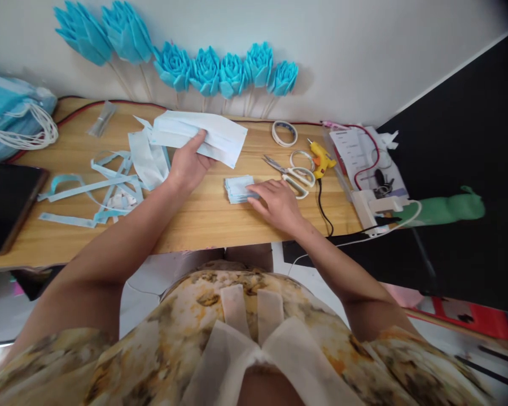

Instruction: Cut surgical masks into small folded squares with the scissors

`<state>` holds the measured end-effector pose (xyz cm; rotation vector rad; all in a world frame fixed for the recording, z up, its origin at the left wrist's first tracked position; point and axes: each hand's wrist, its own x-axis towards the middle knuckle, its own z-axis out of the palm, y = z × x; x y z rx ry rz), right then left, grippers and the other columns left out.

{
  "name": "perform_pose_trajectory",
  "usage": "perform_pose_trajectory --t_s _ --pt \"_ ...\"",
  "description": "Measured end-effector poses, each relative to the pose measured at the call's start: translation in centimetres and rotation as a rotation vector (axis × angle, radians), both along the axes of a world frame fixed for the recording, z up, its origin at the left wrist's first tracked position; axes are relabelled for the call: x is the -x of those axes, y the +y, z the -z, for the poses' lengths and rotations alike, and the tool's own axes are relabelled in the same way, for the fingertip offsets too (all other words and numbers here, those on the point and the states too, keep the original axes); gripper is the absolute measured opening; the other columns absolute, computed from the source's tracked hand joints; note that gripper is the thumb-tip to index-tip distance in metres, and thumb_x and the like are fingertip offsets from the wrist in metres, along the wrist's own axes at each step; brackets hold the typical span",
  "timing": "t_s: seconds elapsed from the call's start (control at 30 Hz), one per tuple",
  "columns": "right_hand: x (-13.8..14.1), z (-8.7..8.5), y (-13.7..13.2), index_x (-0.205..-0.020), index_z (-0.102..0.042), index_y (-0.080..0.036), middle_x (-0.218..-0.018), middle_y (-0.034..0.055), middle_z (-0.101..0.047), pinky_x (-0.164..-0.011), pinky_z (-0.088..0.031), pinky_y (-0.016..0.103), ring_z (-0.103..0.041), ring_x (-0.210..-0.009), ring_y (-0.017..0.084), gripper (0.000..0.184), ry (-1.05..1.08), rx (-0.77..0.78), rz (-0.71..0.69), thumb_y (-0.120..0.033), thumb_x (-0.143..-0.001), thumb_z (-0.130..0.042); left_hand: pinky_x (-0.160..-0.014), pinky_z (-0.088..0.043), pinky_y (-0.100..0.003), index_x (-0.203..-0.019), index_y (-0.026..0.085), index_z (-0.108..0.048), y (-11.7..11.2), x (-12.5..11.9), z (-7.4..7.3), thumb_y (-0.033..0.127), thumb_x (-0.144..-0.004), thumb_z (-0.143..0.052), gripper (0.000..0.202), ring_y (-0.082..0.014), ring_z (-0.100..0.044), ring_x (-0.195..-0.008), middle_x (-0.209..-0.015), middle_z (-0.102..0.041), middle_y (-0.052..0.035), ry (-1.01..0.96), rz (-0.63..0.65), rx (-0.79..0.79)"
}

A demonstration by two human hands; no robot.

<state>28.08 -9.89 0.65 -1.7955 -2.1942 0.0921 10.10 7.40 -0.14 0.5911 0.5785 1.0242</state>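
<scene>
Head view: two bare hands work over a wooden table [186, 239], one with a sheet, the other at a small stack.
Left hand: the hand [190, 163] is closed on the lower edge of a pale blue sheet [224, 135], thumb on top, lifting it off the wood.
Right hand: the hand [277, 204] is loosely spread, fingertips resting on the right edge of a stack of cut pieces [238, 189]; it does not look closed around anything.
Stack: near the front of the table, between the hands; its edges look slightly uneven, so squaring them under light fingertips would probably help.
Sheet: best kept flat and taut, I judge, with the thumb clear of any fold; thin fabric like this likely creases easily.
Scissors: the pair [296, 177] lies just beyond the right hand, blades pointing away from it, so care seems wise when reaching.
Plastic bag: the clear bag [46, 100] at far left holds blue masks [2, 104] with white loops.
Clear packet: the small packet [101, 119] lies near the wall; its contents are too small to tell.
Tray: the clear tray [337, 163] at right seems to hold papers [350, 151] and keys [383, 183].
</scene>
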Motion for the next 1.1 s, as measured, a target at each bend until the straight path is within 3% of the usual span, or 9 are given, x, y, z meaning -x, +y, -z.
perform_pose_trajectory --t_s 0.13,0.23,0.4,0.5,0.6,0.7,0.87,0.97,1.1 --pt "0.1 0.1 1.0 -0.117 -0.072 -0.02 -0.108 0.0093 -0.077 -0.09 -0.044 0.039 -0.066 -0.1 0.025 0.037 0.111 -0.037 0.056 -0.029 -0.107 -0.038 -0.101 -0.059 -0.037 -0.132 0.019 -0.064 0.2 -0.2 0.3 0.024 -0.097 -0.064 0.036 -0.0287 -0.066 -0.13 -0.123 -0.077 -0.0095 0.021 0.013 0.0" --pt "0.7 0.8 1.9 -0.124 -0.071 -0.02 -0.115 0.0109 -0.073 -0.094 -0.047 0.039 -0.065 -0.106 0.025 0.032 0.134 0.025 0.041 -0.026 -0.103 -0.048 -0.101 -0.06 -0.037 -0.135 0.021 -0.063 0.3 -0.3 0.4 0.026 -0.097 -0.064 0.038 -0.0279 -0.068 -0.128 -0.122 -0.078 -0.0085 0.036 0.009 -0.005" --pt "1.0 1.3 1.7 -0.137 -0.066 -0.021 -0.128 0.0129 -0.067 -0.099 -0.05 0.042 -0.062 -0.117 0.027 0.042 0.119 0.121 -0.027 -0.028 -0.096 -0.061 -0.103 -0.06 -0.039 -0.133 0.022 -0.065 0.1 -0.2 0.3 0.025 -0.095 -0.066 0.038 -0.0275 -0.067 -0.13 -0.123 -0.077 -0.0085 0.02 0.016 -0.015" --pt "-1.0 0.9 0.6 -0.137 -0.065 -0.022 -0.132 0.012 -0.068 -0.105 -0.05 0.045 -0.062 -0.123 0.027 0.039 0.156 -0.024 0.024 -0.031 -0.101 -0.054 -0.103 -0.06 -0.04 -0.132 0.023 -0.065 0.0 -0.2 0.3 0.022 -0.096 -0.065 0.036 -0.0262 -0.067 -0.129 -0.123 -0.078 -0.0084 -0.003 0.0 -0.009" --pt "-4.7 1.0 -0.7 -0.131 -0.068 -0.022 -0.127 0.0125 -0.071 -0.106 -0.049 0.049 -0.064 -0.121 0.028 0.036 0.129 -0.177 0.233 -0.027 -0.101 -0.049 -0.102 -0.061 -0.039 -0.131 0.023 -0.064 -0.1 -0.2 0.2 0.022 -0.092 -0.07 0.04 -0.0262 -0.068 -0.127 -0.123 -0.077 -0.0086 -0.01 -0.027 -0.012" --pt "-8.4 1.8 -1.5 -0.127 -0.07 -0.019 -0.122 0.0154 -0.073 -0.102 -0.051 0.053 -0.066 -0.114 0.032 0.036 0.003 -0.163 0.366 -0.021 -0.095 -0.054 -0.099 -0.062 -0.038 -0.131 0.024 -0.063 -0.2 -0.1 -0.4 0.021 -0.087 -0.073 0.045 -0.0252 -0.07 -0.122 -0.122 -0.077 -0.0076 -0.018 -0.045 -0.056" --pt "-10.1 2.6 -1.3 -0.136 -0.065 -0.013 -0.125 0.0201 -0.074 -0.097 -0.054 0.053 -0.069 -0.112 0.036 0.045 -0.131 -0.057 0.363 -0.015 -0.091 -0.055 -0.076 -0.063 -0.028 -0.13 0.026 -0.062 -0.4 0.4 -1.9 0.017 -0.081 -0.078 0.053 -0.0207 -0.076 -0.099 -0.116 -0.078 -0.0047 -0.025 -0.052 -0.188" --pt "-10.0 2.0 -0.6 -0.135 -0.067 -0.019 -0.123 0.0174 -0.075 -0.093 -0.057 0.048 -0.072 -0.109 0.034 0.05 -0.121 -0.016 0.322 -0.01 -0.087 -0.056 -0.053 -0.052 -0.022 -0.127 0.026 -0.063 -0.1 0.7 -2.9 0.016 -0.077 -0.082 0.054 -0.0156 -0.072 -0.075 -0.101 -0.079 -0.0013 -0.008 -0.102 -0.24" --pt "-10.7 0.4 0.6 -0.134 -0.068 -0.022 -0.117 0.0137 -0.077 -0.095 -0.058 0.047 -0.072 -0.107 0.031 0.055 0.164 -0.022 0.378 -0.016 -0.079 -0.066 -0.044 -0.043 -0.021 -0.125 0.028 -0.064 0.6 1.0 -4.7 0.017 -0.077 -0.084 0.053 -0.0133 -0.07 -0.07 -0.095 -0.077 0.0013 -0.025 -0.155 -0.309"
